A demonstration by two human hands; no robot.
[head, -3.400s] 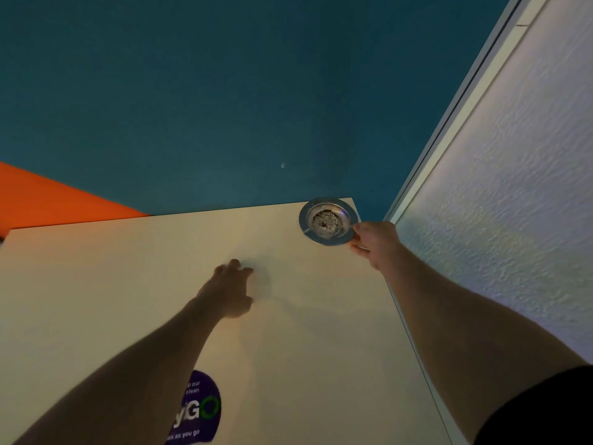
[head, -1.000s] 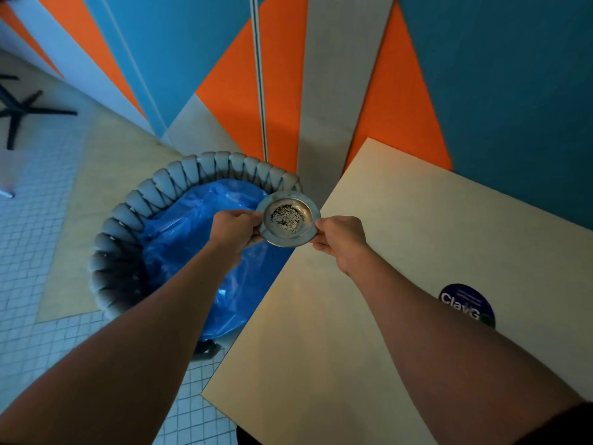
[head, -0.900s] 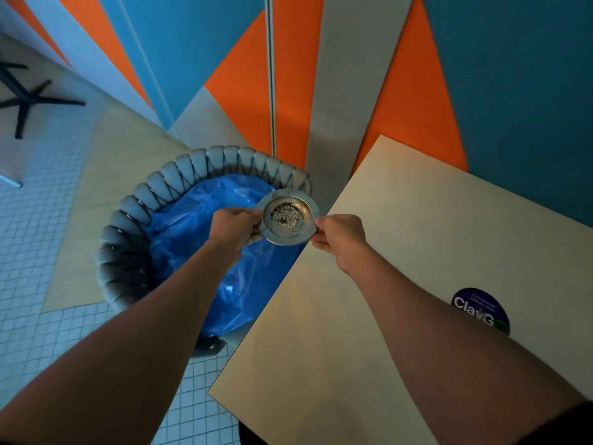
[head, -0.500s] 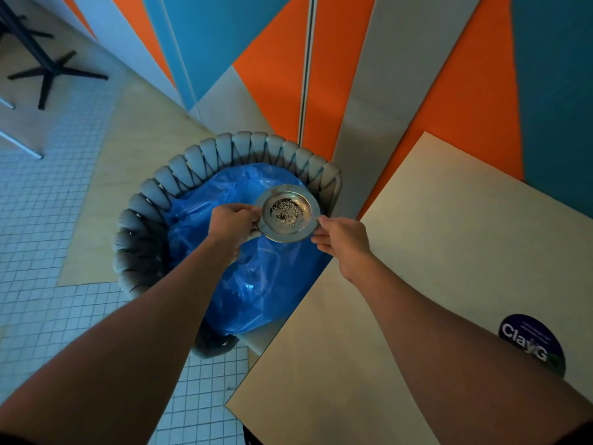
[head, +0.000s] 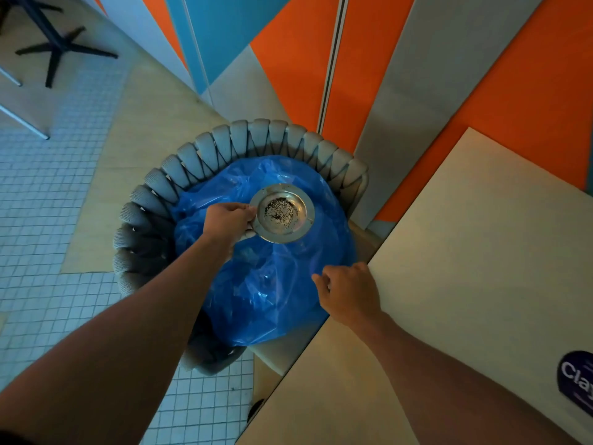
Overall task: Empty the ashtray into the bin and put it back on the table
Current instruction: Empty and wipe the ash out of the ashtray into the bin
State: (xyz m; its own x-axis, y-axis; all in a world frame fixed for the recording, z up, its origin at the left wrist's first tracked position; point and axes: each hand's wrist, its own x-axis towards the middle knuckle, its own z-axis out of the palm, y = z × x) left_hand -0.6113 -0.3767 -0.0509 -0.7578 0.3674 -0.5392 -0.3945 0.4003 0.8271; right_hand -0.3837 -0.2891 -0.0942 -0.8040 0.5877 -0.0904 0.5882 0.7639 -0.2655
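While the left hand (head: 229,220) pinched the ashtray's (head: 281,213) left rim level over the bin (head: 266,284), the right hand (head: 349,292) hung loosely curled, empty, nearer the table (head: 465,252).

Café or canteen seating corner

A branded sticker (head: 577,382) marks the table (head: 465,268) at 4 o'clock; a pedestal base (head: 61,48) stands on tiled floor (head: 48,203) at 10; orange, blue and grey wall panels (head: 288,59) fill 12.

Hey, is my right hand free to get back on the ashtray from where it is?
Probably yes. The right hand hangs empty near the table edge, with only the blue bin bag beneath; nothing blocks the ashtray, pinched by the left hand.
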